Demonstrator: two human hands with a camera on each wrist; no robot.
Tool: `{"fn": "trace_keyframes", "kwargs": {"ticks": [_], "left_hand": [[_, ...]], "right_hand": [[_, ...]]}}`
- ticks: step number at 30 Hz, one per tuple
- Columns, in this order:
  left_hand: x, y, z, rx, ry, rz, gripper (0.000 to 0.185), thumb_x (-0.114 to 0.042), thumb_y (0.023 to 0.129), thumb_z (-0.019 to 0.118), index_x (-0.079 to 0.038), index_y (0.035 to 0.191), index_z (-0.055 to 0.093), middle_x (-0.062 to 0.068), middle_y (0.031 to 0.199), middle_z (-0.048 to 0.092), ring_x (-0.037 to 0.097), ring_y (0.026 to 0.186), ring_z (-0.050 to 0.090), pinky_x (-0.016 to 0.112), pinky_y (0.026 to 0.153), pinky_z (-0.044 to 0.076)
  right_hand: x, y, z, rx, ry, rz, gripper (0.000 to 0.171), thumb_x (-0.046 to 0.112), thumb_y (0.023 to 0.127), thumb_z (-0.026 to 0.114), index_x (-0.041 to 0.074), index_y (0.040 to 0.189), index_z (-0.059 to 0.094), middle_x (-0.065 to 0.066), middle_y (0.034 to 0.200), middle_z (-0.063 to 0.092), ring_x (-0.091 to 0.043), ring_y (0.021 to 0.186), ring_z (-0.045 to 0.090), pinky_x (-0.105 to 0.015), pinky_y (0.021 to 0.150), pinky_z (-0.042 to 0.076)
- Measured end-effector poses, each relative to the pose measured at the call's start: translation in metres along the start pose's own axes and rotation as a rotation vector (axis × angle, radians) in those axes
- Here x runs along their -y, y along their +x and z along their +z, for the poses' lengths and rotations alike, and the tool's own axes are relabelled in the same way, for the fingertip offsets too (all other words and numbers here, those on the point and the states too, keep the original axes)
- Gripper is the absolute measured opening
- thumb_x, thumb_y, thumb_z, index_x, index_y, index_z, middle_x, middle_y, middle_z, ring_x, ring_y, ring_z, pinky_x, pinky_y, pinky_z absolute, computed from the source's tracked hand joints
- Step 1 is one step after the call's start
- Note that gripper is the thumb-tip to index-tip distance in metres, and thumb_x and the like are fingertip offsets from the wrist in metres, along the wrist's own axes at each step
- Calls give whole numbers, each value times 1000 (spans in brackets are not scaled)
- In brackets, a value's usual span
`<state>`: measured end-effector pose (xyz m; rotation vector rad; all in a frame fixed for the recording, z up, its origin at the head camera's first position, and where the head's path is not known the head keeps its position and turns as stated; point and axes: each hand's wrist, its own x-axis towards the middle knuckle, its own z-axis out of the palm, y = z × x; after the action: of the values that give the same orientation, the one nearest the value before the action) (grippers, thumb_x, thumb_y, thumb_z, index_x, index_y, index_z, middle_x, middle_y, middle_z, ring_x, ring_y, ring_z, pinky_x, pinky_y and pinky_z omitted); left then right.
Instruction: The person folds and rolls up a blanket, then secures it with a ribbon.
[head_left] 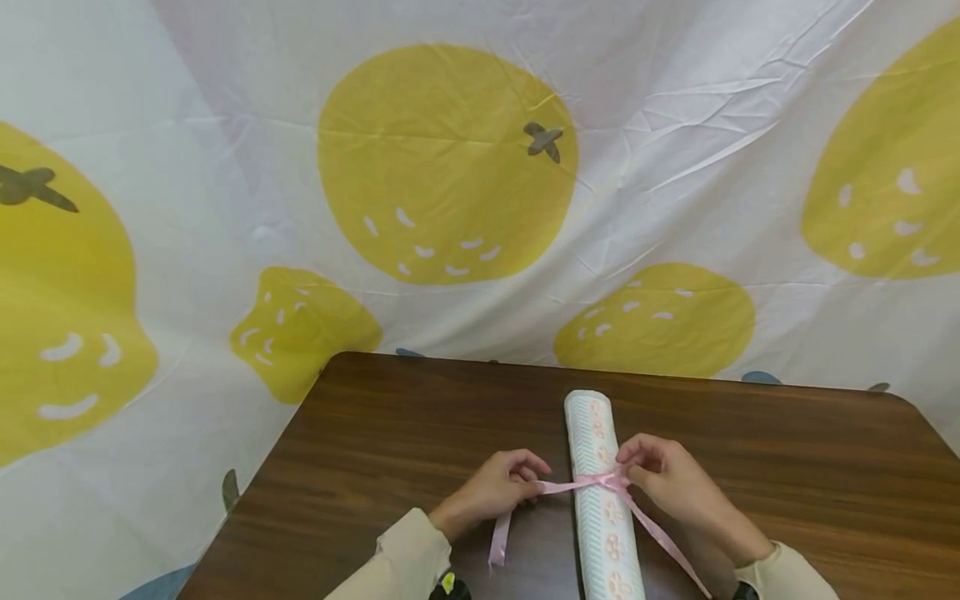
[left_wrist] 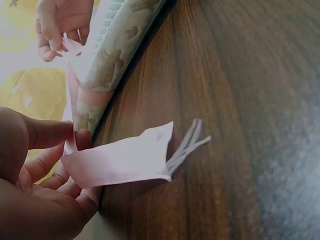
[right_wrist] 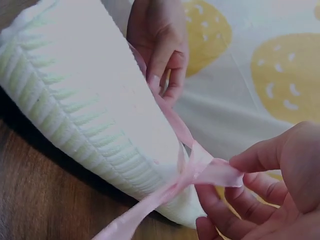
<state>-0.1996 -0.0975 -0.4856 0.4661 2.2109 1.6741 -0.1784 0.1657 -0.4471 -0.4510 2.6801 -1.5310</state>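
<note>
A long rolled cloth [head_left: 611, 533], pale with a ribbed green-blue edge and printed pinkish figures, lies lengthwise on the table. Around its middle runs a pink ribbon [head_left: 596, 481], crossed or knotted on top. My left hand [head_left: 498, 485] pinches one ribbon end between thumb and fingers, left of the roll; the frayed tip [left_wrist: 187, 147] hangs past the fingers. On the roll's right side, my right hand [head_left: 671, 479] pinches a small ribbon loop [right_wrist: 220, 173] by the knot. Another ribbon tail [head_left: 667, 542] trails down to the right.
The dark wood-grain table [head_left: 420, 408] has rounded far corners. Behind it hangs a white cloth [head_left: 247, 208] printed with yellow fruit, close to the table's far edge.
</note>
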Motion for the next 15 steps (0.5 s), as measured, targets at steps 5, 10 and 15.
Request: {"fn": "trace_keyframes", "kwargs": {"ticks": [5,10,15], "left_hand": [[3,1,-1,-7,2,-12,21,4,88,65,4,109,66,18,81,66,13,66,56,19,55,42],[5,2,-2,-12,19,-20,21,4,87,65,2,108,67,14,80,66,13,66,56,20,57,42],[4,2,-3,-5,31,-41,20,1,88,66,1,108,67,6,77,64,12,67,57,21,58,43]], "right_hand": [[-1,1,-5,31,35,4,9,-5,88,63,-1,96,65,-7,84,64,-10,73,60,-24,62,50],[1,0,-15,107,28,15,7,0,89,64,0,96,66,-4,82,62,-7,72,57,-22,63,48],[4,-1,-26,199,20,-7,5,1,89,64,4,93,65,2,71,55,-5,62,47,-23,55,40]]}}
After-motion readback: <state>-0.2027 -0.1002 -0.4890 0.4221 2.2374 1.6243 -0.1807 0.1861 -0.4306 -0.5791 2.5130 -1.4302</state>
